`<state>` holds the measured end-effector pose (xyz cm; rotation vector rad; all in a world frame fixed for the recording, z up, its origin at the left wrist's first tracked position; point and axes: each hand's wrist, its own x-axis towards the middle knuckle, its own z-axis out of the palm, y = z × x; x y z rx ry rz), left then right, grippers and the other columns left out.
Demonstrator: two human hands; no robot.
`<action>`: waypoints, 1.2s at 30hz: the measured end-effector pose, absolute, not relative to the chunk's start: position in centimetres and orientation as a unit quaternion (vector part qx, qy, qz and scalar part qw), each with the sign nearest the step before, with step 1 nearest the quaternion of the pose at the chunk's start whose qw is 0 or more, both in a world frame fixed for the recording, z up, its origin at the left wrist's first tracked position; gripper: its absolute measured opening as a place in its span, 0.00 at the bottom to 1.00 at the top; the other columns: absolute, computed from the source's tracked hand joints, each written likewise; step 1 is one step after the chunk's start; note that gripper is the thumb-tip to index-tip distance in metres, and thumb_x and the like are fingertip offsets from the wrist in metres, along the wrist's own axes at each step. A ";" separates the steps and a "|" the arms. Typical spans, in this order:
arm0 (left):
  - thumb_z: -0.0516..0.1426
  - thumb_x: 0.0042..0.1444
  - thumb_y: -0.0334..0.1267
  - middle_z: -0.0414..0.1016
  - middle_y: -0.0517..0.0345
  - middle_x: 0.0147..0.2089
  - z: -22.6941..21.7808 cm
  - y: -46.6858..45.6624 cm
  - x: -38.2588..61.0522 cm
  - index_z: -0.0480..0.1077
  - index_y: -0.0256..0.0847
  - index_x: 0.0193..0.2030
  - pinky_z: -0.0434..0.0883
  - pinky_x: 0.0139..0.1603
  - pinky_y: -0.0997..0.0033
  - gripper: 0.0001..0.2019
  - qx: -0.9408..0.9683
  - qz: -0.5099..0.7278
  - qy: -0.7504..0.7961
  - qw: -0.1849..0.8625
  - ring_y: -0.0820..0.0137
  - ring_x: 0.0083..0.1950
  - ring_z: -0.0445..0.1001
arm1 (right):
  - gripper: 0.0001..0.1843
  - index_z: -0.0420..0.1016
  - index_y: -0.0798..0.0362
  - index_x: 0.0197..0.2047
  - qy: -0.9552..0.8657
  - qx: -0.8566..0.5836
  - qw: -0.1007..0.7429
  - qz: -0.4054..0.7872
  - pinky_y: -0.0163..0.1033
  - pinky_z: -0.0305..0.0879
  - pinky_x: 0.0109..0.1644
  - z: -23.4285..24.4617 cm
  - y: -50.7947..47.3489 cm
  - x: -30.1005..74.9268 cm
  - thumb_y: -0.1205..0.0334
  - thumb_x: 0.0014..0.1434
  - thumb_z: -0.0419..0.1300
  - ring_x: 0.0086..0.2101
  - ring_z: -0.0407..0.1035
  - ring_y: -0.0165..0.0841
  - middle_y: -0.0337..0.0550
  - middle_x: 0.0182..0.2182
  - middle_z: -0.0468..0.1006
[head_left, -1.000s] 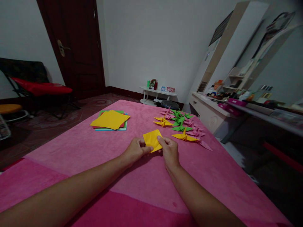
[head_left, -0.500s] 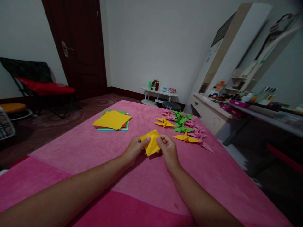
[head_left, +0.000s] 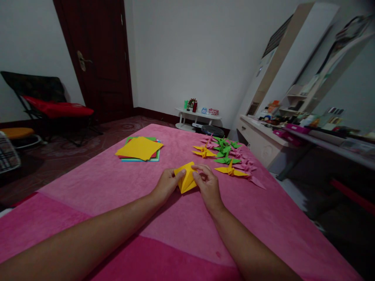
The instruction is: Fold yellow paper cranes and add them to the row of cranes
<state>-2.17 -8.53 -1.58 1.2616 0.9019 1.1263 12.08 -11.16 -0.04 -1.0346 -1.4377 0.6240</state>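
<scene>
Both of my hands pinch a partly folded yellow paper (head_left: 185,178) just above the pink blanket (head_left: 117,191). My left hand (head_left: 166,184) grips its left edge with thumb and fingers closed. My right hand (head_left: 207,184) holds the right side, fingers pressed on the fold. A stack of coloured paper squares (head_left: 140,148) with a yellow sheet on top lies to the far left. Several folded paper cranes (head_left: 227,158) in yellow, green and pink lie to the far right.
A dark door (head_left: 98,58) and a black chair with a red cushion (head_left: 55,109) stand at the back left. A small white shelf (head_left: 197,115) sits by the far wall. A cluttered dresser (head_left: 272,132) runs along the right of the bed.
The flat yellow paper has been pushed together into a narrower, peaked shape. My hands have come a little closer to each other and lower.
</scene>
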 end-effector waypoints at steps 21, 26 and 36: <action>0.64 0.40 0.42 0.75 0.53 0.35 0.6 -9.2 -2.3 0.71 0.32 0.39 0.65 0.29 0.76 0.20 0.603 0.468 0.359 0.537 0.71 0.30 0.70 | 0.07 0.72 0.56 0.30 -0.548 -0.477 0.577 0.373 0.31 0.60 0.24 -0.8 -10.9 11.8 0.62 0.46 0.61 0.21 0.62 0.26 0.35 0.21 0.70; 0.59 0.45 0.39 0.73 0.55 0.29 0.3 -9.0 -2.5 0.70 0.32 0.38 0.62 0.20 0.79 0.14 0.595 0.458 0.380 0.540 0.76 0.22 0.66 | 0.08 0.71 0.55 0.32 -0.534 -0.467 0.586 0.391 0.34 0.66 0.28 -0.8 -10.9 11.9 0.61 0.48 0.60 0.23 0.65 0.28 0.37 0.23 0.71; 0.61 0.43 0.40 0.74 0.53 0.23 -0.4 -8.7 -2.7 0.71 0.31 0.34 0.63 0.22 0.78 0.14 0.567 0.429 0.379 0.592 0.73 0.21 0.71 | 0.22 0.64 0.50 0.47 -0.579 -0.488 0.605 0.247 0.36 0.68 0.33 -0.4 -10.4 12.7 0.68 0.47 0.57 0.33 0.69 0.31 0.43 0.40 0.71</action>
